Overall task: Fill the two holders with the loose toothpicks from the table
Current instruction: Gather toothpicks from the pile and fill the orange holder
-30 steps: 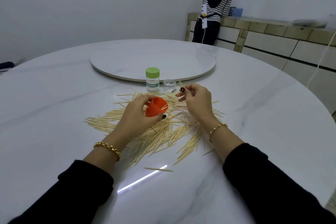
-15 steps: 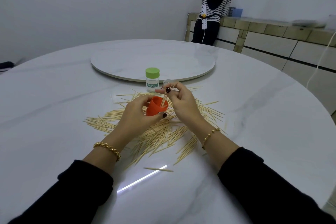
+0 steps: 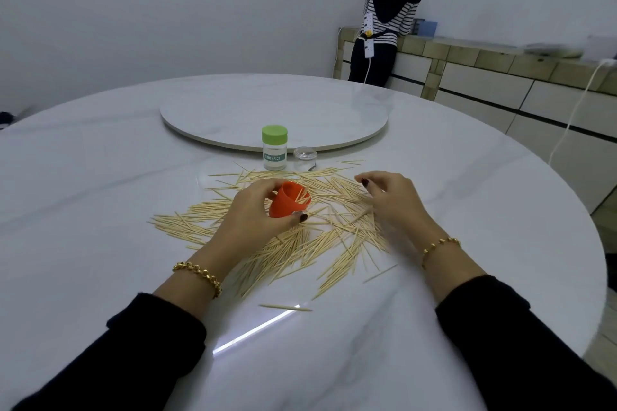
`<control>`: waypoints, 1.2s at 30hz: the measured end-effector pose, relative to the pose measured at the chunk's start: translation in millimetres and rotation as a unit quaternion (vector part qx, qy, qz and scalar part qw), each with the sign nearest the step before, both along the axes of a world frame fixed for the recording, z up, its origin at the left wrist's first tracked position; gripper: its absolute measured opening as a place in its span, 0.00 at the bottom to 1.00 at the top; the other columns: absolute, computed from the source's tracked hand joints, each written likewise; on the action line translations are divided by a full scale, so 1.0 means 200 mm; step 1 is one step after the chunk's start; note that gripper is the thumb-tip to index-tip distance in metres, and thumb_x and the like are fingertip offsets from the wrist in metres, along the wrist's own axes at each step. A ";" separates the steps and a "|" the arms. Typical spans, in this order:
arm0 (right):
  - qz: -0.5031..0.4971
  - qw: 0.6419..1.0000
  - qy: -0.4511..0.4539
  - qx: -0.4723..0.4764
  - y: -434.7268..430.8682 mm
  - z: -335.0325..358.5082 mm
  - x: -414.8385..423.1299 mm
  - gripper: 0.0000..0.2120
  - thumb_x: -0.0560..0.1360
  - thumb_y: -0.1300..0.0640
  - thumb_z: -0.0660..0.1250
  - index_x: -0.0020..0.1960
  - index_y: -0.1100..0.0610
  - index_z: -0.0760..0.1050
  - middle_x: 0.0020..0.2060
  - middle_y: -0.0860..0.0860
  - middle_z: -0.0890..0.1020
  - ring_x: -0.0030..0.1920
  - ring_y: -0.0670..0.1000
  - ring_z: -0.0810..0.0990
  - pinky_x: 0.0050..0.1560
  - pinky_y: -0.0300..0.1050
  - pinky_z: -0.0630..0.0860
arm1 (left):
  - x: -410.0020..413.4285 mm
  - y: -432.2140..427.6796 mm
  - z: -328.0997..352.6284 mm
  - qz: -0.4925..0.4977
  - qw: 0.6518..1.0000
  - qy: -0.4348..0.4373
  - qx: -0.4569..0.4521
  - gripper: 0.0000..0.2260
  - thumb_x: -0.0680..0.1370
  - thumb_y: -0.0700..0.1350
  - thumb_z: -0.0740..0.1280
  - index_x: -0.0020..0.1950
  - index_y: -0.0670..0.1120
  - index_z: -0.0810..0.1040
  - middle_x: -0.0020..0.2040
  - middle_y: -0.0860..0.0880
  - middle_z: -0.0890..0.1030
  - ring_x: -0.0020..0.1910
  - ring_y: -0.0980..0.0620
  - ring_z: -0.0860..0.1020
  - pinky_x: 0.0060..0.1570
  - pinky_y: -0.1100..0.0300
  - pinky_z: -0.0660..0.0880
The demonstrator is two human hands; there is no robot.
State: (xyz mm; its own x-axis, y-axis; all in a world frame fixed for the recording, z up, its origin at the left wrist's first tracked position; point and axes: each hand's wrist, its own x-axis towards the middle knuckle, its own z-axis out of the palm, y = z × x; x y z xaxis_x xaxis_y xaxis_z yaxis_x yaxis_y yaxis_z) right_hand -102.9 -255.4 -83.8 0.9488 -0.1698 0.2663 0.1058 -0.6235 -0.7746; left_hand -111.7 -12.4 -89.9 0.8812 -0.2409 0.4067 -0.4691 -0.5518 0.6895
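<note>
The orange holder (image 3: pixel 287 202) is gripped by the fingers of the left hand (image 3: pixel 250 217). It is raised just above the heap and tilted so that its open mouth is turned toward the right hand (image 3: pixel 395 202). A few toothpicks are seen inside it. The loose toothpicks (image 3: pixel 337 237) are spread over the bench (image 3: pixel 100 210) beneath and between both hands, many with their long axes running from near-left to far-right. The right hand is lowered onto the right part of the heap with its fingers (image 3: pixel 366 182) bent downward; whether a toothpick is pinched cannot be told. Sticks lie directly under those fingertips, so the right hand is judged the nearer for the next pick-up, with the holder's mouth just to its left. The green-capped holder (image 3: pixel 274 147) is stood upright beyond the heap, beside a small clear jar (image 3: pixel 304 157).
</note>
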 end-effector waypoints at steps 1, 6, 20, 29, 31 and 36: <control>-0.011 1.000 0.012 -0.017 -0.04 -0.01 -0.01 0.12 0.79 0.61 0.61 0.56 0.53 0.81 0.52 0.47 0.82 0.52 0.42 0.78 0.43 0.21 0.68 | 0.00 0.00 0.00 -0.002 1.000 0.000 0.001 0.26 0.68 0.52 0.76 0.64 0.49 0.74 0.58 0.54 0.77 0.56 0.57 0.73 0.48 0.74 0.66; -0.031 0.992 0.063 -0.104 -0.13 -0.03 -0.01 0.15 0.80 0.60 0.59 0.66 0.56 0.75 0.63 0.52 0.78 0.65 0.50 0.74 0.58 0.31 0.64 | -0.01 -0.02 0.00 -0.009 1.000 -0.007 0.006 0.26 0.68 0.51 0.76 0.64 0.48 0.75 0.58 0.53 0.77 0.56 0.56 0.74 0.46 0.73 0.68; 0.038 0.981 0.052 -0.185 0.04 -0.06 0.00 0.17 0.81 0.60 0.57 0.69 0.60 0.71 0.65 0.56 0.76 0.65 0.54 0.73 0.66 0.44 0.68 | -0.02 -0.02 0.00 -0.008 1.000 -0.003 0.011 0.26 0.68 0.51 0.76 0.64 0.48 0.75 0.58 0.53 0.77 0.55 0.57 0.73 0.43 0.74 0.67; -0.060 0.989 0.084 -0.105 -0.20 -0.02 -0.04 0.17 0.81 0.62 0.55 0.68 0.58 0.73 0.65 0.53 0.76 0.66 0.51 0.72 0.59 0.33 0.62 | -0.03 -0.03 0.01 -0.013 1.000 -0.009 0.011 0.26 0.69 0.51 0.76 0.64 0.47 0.74 0.58 0.53 0.76 0.56 0.56 0.73 0.44 0.74 0.67; -0.055 0.988 0.105 -0.100 -0.22 -0.03 -0.07 0.16 0.82 0.60 0.54 0.67 0.60 0.72 0.65 0.55 0.76 0.66 0.54 0.72 0.62 0.39 0.65 | -0.03 -0.03 0.00 -0.015 1.000 -0.008 0.014 0.26 0.69 0.51 0.76 0.64 0.47 0.74 0.59 0.52 0.77 0.56 0.56 0.73 0.44 0.74 0.67; -0.008 0.988 0.101 -0.118 -0.09 -0.08 -0.13 0.18 0.82 0.52 0.54 0.63 0.64 0.71 0.58 0.59 0.78 0.60 0.59 0.74 0.59 0.49 0.67 | -0.03 -0.04 0.00 -0.016 1.000 -0.009 0.016 0.27 0.68 0.51 0.76 0.65 0.46 0.74 0.59 0.51 0.77 0.56 0.55 0.73 0.45 0.73 0.68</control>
State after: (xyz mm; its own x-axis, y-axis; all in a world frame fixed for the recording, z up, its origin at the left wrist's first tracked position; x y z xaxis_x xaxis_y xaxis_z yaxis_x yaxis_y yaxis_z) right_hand -129.6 -274.1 -99.1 0.9845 -0.1402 0.1057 -0.0469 -0.7902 -0.6111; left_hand -117.9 -20.1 -89.3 0.8651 -0.2822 0.4146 -0.4996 -0.5577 0.6629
